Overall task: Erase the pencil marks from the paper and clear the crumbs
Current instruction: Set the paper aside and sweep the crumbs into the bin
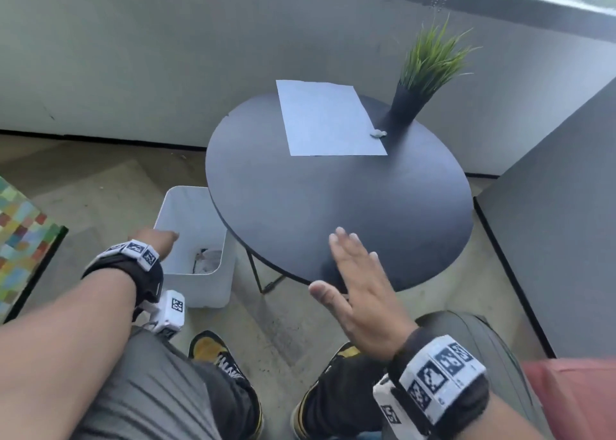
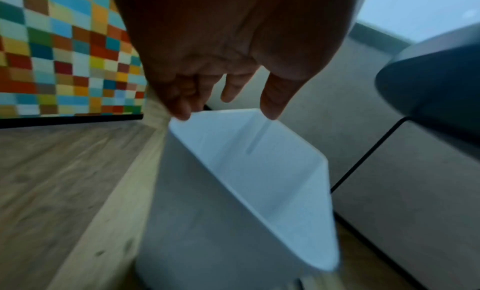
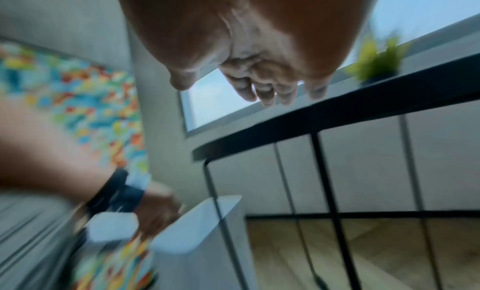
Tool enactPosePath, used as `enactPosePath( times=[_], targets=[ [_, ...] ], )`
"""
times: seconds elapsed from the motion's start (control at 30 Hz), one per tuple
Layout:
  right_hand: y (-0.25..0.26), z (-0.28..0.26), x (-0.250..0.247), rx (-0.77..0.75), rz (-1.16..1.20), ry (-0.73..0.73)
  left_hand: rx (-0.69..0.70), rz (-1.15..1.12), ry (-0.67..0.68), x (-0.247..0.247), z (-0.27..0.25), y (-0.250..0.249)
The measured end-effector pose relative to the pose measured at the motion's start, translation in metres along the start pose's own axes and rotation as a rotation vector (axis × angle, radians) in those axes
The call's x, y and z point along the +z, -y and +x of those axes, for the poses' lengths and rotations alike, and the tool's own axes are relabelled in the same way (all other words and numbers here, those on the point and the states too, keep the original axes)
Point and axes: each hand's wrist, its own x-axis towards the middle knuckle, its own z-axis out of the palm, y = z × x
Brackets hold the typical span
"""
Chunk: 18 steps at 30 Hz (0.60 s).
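Risk first: crumbs brushed off the round table [image 1: 333,206] could miss the white bin [image 1: 196,283], since the bin stands on the floor beside the table's near-left edge and only partly under it. Could also scatter on the floor if swept by a flat palm with nothing cupped below the rim. Another hazard: paper [image 1: 328,119] overhangs the far edge of the table and could slide off if rubbed or swept without being pinned down. Small whitish lump, probably the eraser [image 1: 379,134], sits at the paper's right edge just beside the potted plant [image 1: 423,73]; a careless sweep could knock it away or tip the pot. Pencil marks and crumbs too small to make out on the sheet, so cannot tell how much erasing is left.

Grip now: right hand [image 1: 361,293] spread flat, fingers straight and slightly apart, hovering at the near rim of the table, holding nothing; contact with the tabletop not certain. Left hand [image 1: 160,239] reaching down over the bin's near-left corner, fingers [image 2: 272,101] hanging loose and pointing down in the wrist view, tips just above the bin rim, nothing seen between them. Neither hand near the paper, which lies well apart at the table's far side.
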Motion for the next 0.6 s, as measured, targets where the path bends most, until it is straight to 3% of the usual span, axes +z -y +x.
enactPosePath(
  times=[0.07,0.1,0.17,0.27,0.3,0.4,0.47,0.5,0.57,0.6],
  targets=[
    [-0.029,0.005,-0.019,0.179,0.088,-0.195,0.013,0.084,0.055,0.006,0.013,0.010],
    [-0.044,0.007,-0.028,0.305,0.066,-0.226,0.019,0.115,0.084,0.009,0.015,0.015],
    [-0.050,0.009,-0.029,0.444,-0.046,-0.149,0.040,0.174,0.121,0.014,0.012,0.021],
    [-0.011,0.012,0.005,0.340,-0.222,-0.058,0.116,0.453,0.242,0.016,0.006,0.032],
    [0.006,0.010,0.016,0.282,-0.232,-0.027,0.112,0.458,0.218,0.011,-0.001,0.033],
    [0.042,0.008,0.024,0.047,-0.128,0.054,0.153,0.440,0.176,0.002,-0.018,0.030],
    [0.037,0.014,0.012,-0.032,0.018,0.015,0.166,0.461,0.158,-0.008,-0.039,0.023],
    [0.023,0.018,0.004,0.016,0.072,-0.084,0.204,0.494,0.159,-0.011,-0.046,0.021],
    [-0.012,0.022,-0.014,0.273,0.018,-0.244,0.201,0.499,0.146,-0.020,-0.058,0.020],
    [-0.024,0.019,-0.019,0.416,-0.042,-0.241,0.238,0.554,0.148,-0.023,-0.061,0.020]
  ],
)
